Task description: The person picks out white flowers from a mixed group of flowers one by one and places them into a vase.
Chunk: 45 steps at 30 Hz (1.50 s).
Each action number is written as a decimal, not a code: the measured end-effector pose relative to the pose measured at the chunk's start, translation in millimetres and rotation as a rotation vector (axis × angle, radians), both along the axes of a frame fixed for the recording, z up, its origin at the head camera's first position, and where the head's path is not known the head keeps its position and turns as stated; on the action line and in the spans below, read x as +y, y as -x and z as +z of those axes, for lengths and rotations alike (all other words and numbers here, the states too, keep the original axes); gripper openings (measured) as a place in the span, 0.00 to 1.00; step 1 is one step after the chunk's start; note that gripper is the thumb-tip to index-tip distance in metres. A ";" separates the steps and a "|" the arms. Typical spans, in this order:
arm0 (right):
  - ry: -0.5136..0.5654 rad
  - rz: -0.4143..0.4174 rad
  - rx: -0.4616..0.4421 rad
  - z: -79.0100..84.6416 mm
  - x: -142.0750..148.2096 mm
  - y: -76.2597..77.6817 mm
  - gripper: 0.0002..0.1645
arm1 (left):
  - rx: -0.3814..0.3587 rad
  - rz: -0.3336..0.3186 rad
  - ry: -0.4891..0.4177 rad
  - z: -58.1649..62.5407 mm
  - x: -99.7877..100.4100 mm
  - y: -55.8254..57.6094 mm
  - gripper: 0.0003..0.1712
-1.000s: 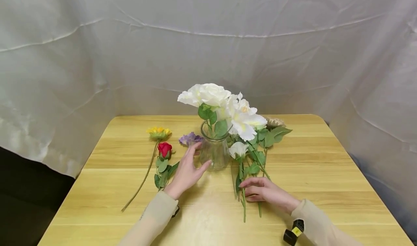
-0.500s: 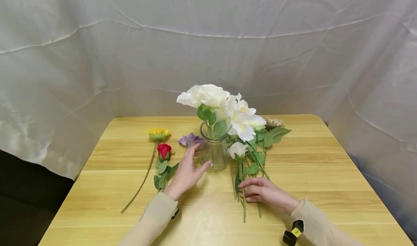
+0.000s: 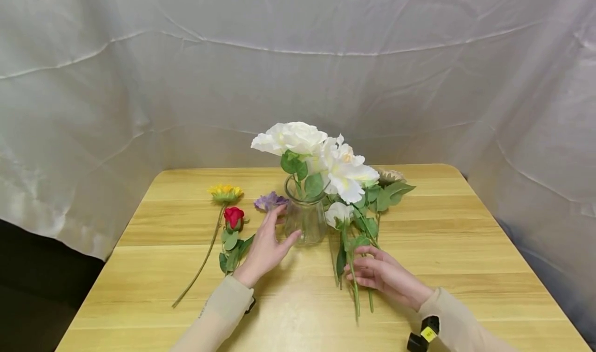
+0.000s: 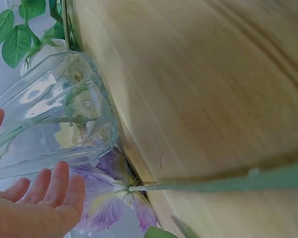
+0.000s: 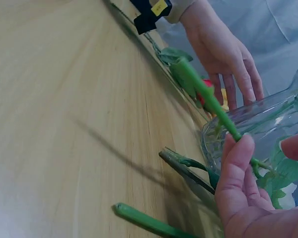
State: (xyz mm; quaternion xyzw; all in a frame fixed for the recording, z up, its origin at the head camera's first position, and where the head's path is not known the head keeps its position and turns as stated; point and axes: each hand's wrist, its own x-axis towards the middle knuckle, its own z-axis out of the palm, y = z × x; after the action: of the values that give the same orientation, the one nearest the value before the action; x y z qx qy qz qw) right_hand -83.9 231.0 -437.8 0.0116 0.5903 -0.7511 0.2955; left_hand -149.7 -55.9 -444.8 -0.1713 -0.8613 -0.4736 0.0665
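Right hand (image 3: 388,275) loosely curled, fingers round green stem of small white flower (image 3: 339,214), its bloom beyond fingertips. Clear glass vase (image 3: 304,223) stands beyond and left of this grip, large ruffled white bloom (image 3: 293,137) in it. Left hand (image 3: 266,246), fingers relaxed and empty, beside vase; I cannot tell whether touching. Farther left, on pale wooden table (image 3: 465,248): red rose (image 3: 234,217), yellow flower (image 3: 225,193).

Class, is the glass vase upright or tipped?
Upright: the glass vase stands base-down on the table, its round rim facing up.
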 end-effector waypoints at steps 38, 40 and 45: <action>-0.173 -0.148 0.258 13.8 8.0 -3.6 0.27 | -0.124 -0.095 0.120 13.1 -2.5 35.9 0.54; -0.195 -0.170 0.281 19.5 9.6 -3.6 0.28 | -0.158 -0.106 0.130 15.0 -3.3 38.9 0.57; -0.252 -0.240 0.386 34.6 16.0 -2.7 0.24 | -0.193 -0.160 0.111 17.9 -2.0 47.0 0.59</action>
State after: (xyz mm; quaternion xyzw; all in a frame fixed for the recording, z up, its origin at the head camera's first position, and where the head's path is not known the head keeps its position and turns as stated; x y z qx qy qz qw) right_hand -81.2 247.0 -403.3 -0.0252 0.7191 -0.6896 0.0824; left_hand -196.7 -57.9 -426.9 -0.1963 -0.8722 -0.4434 -0.0641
